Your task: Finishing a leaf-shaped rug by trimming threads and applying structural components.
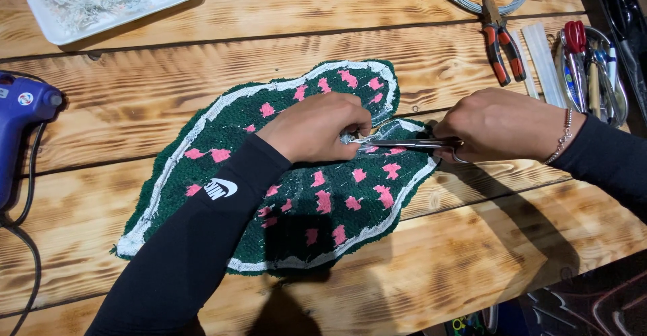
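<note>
Dark green tufted rug with pink patches, white border, blue glue gun at nine o'clock, orange-handled pliers, white tray

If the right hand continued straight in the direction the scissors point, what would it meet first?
The right hand holds the scissors pointing toward the person's left. Straight on, the tips would most likely meet the left hand first: its fingers pinch the green and pink rug piece just beyond them, though depth is hard to judge.

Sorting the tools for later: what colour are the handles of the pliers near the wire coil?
The pliers have orange and black handles, seen in the head view.
</note>
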